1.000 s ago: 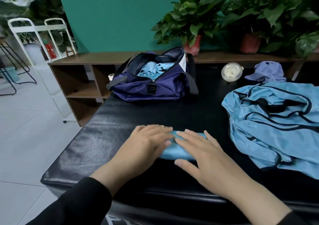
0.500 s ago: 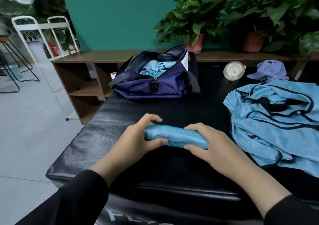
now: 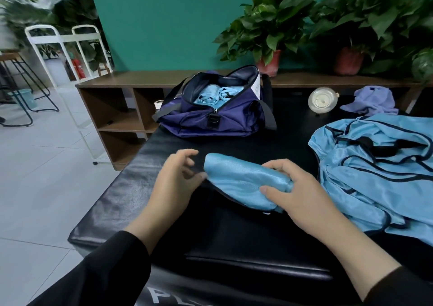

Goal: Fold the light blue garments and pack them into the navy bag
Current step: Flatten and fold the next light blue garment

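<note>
The right hand [image 3: 297, 193] grips one end of the rolled light blue garment [image 3: 246, 183] above the black padded table [image 3: 234, 242]; the left hand [image 3: 174, 179], fingers loosely spread, touches its other end. Beyond sits the unzipped navy bag [image 3: 210, 120] holding blue rolls, with a heap of unfolded light blue garments [image 3: 379, 172] at right

White letters "PL", cut off at frame edge, stood on near front of black padded bench [image 3: 234, 240], nothing else legible
</note>
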